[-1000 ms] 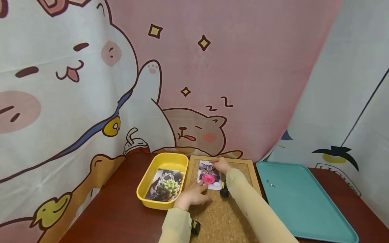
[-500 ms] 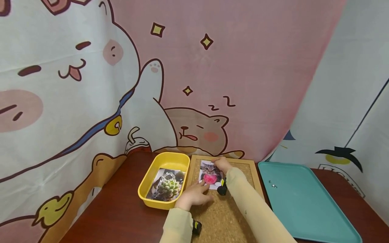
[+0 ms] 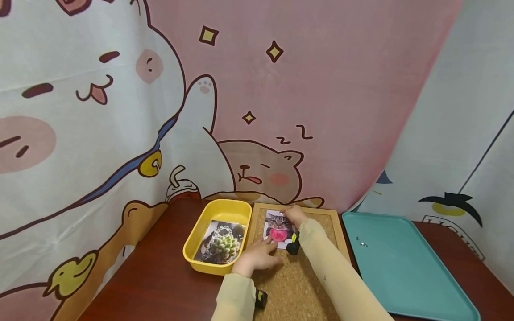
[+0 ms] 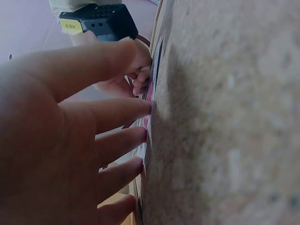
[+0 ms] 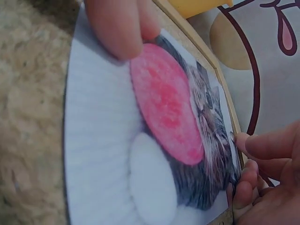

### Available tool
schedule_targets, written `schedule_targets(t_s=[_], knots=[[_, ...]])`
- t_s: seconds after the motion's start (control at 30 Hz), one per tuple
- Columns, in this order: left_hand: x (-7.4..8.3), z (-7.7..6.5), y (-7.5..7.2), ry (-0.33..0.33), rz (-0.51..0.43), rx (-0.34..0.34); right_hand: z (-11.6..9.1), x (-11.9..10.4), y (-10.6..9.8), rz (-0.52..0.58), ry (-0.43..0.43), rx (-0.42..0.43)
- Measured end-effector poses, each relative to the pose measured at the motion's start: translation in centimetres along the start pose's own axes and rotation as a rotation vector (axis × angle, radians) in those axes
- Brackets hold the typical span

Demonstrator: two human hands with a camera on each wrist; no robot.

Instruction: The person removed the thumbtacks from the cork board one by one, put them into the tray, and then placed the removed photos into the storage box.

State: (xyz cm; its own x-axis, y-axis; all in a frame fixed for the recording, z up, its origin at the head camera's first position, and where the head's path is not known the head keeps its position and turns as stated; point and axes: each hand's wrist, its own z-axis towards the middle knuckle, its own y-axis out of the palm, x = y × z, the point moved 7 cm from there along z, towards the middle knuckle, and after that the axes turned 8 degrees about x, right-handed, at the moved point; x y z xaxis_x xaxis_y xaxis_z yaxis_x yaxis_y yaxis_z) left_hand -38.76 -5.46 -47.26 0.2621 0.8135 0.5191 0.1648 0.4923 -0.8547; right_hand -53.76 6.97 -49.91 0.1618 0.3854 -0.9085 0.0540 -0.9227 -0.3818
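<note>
A cat photo point(image 3: 277, 227) with a pink round shape lies on the wood-framed corkboard point(image 3: 289, 281). My left hand point(image 3: 259, 258) rests at its lower edge with the fingers spread; in the left wrist view the fingertips point(image 4: 140, 133) touch the photo. At the photo's top edge, my right hand point(image 3: 295, 216) pinches a small shiny thumbtack point(image 5: 232, 137) between thumb and forefinger, against the photo. The other right fingers point(image 5: 243, 192) are curled near the board's frame. How deep the tack sits cannot be seen.
A yellow basin point(image 3: 188, 252) left of the board holds a succulent photo point(image 3: 222, 245) on top. On the right, a teal tray point(image 3: 409, 267) bears a few small shiny pieces point(image 3: 362, 243). A cartoon-printed cloth point(image 3: 341, 89) hangs behind the dark red table point(image 3: 152, 276).
The head view has shifted slightly. Both hands stay in nearly the same place on the photo, the right at its top edge and the left at its bottom.
</note>
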Motion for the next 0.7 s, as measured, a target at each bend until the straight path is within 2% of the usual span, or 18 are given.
schedule_targets(t_s=[0.23, 0.33, 0.53, 0.7], knots=[[0.1, -0.06, -0.11, 0.001, -0.005, -0.004, 0.44, 0.42, -0.13, 0.028, 0.038, 0.011], [0.12, -0.03, -0.29, 0.004, -0.001, -0.003, 0.76, 0.43, -0.2, 0.013, 0.011, 0.02], [0.15, -0.04, -0.41, 0.009, 0.004, -0.002, 0.74, -0.06, -0.24, -0.099, -0.102, 0.043], [0.45, -0.19, -0.17, 0.017, 0.0, -0.005, 0.43, 0.12, -0.55, -0.089, -0.084, 0.114]])
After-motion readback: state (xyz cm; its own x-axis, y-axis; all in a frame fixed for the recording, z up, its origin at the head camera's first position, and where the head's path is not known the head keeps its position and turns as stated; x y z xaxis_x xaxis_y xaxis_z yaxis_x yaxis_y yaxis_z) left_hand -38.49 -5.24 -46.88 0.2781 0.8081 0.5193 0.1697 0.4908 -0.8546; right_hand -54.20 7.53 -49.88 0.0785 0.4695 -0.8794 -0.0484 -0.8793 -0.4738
